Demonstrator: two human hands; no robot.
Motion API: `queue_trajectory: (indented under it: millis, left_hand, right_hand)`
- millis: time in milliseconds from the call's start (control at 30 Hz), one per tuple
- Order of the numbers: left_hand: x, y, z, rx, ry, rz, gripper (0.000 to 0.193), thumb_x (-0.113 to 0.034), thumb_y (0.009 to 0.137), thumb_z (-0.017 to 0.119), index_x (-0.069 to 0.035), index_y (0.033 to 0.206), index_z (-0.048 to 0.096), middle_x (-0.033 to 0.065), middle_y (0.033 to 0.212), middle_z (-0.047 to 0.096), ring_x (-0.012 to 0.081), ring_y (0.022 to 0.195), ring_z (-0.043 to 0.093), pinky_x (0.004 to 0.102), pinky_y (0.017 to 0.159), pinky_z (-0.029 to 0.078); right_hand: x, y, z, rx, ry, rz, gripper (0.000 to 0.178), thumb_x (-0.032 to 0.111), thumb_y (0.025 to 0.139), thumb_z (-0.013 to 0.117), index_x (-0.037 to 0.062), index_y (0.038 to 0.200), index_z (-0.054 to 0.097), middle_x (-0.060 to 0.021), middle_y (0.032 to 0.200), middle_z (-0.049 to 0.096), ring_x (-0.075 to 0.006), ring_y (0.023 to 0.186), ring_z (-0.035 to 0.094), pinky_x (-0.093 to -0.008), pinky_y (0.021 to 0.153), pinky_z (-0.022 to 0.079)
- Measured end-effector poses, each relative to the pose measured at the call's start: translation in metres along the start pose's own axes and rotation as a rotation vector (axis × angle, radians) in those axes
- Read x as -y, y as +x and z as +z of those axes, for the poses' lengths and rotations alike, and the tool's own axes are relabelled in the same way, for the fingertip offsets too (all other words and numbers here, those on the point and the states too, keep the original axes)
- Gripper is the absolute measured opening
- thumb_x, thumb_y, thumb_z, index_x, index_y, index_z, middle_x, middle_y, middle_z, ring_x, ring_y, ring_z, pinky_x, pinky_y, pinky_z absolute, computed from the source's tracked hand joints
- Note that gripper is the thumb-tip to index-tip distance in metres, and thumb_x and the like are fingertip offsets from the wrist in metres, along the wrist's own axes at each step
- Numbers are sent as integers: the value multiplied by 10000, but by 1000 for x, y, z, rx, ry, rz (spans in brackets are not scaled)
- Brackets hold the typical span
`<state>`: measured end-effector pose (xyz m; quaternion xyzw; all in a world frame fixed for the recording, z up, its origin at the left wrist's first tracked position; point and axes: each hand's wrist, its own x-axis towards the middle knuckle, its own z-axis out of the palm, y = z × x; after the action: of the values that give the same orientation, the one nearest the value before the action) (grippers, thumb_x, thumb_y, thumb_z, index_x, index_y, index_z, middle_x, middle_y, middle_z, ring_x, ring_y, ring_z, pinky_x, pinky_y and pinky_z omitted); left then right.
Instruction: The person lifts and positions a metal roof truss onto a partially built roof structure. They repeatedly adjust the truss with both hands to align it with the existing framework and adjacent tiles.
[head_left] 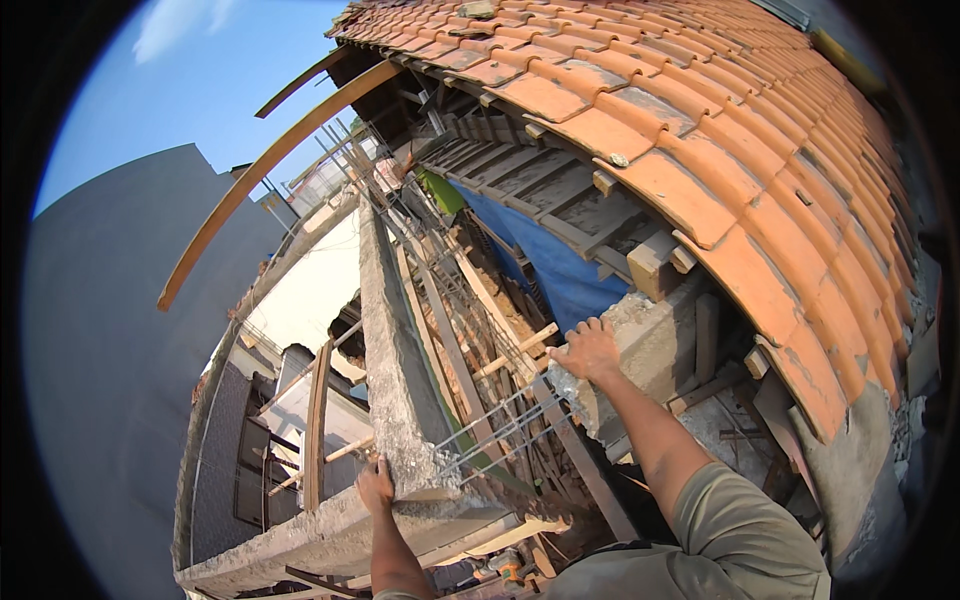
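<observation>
Fingers of our left hand (376,486) lie close together against the near edge of a long grey concrete beam (386,330); we cannot tell how far they curl around it. Our right hand (590,350) has its fingers parted and laid on the broken end of a second stretch of rough grey concrete (650,325), below the roof edge.

The long beam's axis runs away from us, from the corner by our left hand up and slightly left toward the far end of the building. Between the two concrete parts, thin grey metal rods (505,430) slant from lower left to upper right, bare along most of their length.

Concrete faces us with a chipped, crumbly, pitted surface where it is broken, and a flatter one along the beam. To our right slopes a roof of curved orange clay tiles (690,170), some stained grey; under it hangs a creased blue sheet (545,255). A brown wooden plank (318,430) stands left of the long beam, near our left hand. Farther off, a long tan timber (265,160) juts from the roof across a smooth grey wall (125,320).
</observation>
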<state>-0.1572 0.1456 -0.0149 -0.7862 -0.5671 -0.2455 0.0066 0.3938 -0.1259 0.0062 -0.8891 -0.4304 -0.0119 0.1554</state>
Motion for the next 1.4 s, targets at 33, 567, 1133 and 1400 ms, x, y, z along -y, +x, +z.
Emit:
queue_trajectory:
  millis: [33, 567, 1133, 1400]
  left_hand:
    - [-1, 1, 0, 39, 31, -40, 655, -559, 1211, 597, 21, 1287, 890, 338, 1284, 833, 559, 1261, 757, 619, 1157, 533]
    - [3, 5, 4, 130, 81, -138, 690, -599, 1220, 571, 9, 1296, 888, 311, 1343, 835, 513, 1328, 732, 581, 1248, 476]
    - [-3, -3, 0, 84, 76, -80, 674, -574, 1226, 557, 3, 1298, 898, 304, 1334, 840, 516, 1307, 740, 585, 1234, 482]
    - [3, -2, 3, 30, 27, -26, 633, -534, 1218, 575, 9, 1309, 888, 359, 1300, 821, 582, 1273, 746, 633, 1186, 522]
  right_hand:
    - [0, 0, -2, 42, -12, 4, 878, 807, 1171, 452, 117, 1611, 768, -167, 1579, 720, -348, 1574, 531, -604, 1439, 234]
    - [1, 0, -9, 86, 2, 13, 949, 857, 1167, 405, 105, 1585, 805, -161, 1568, 732, -339, 1544, 539, -592, 1396, 259]
    - [0, 3, 1, 35, -22, 1, 941, 857, 1151, 443, 116, 1631, 768, -163, 1543, 760, -348, 1525, 557, -595, 1387, 276]
    - [0, 3, 8, -43, 19, 1, 896, 847, 1152, 469, 109, 1484, 853, -162, 1517, 764, -353, 1525, 554, -585, 1411, 261]
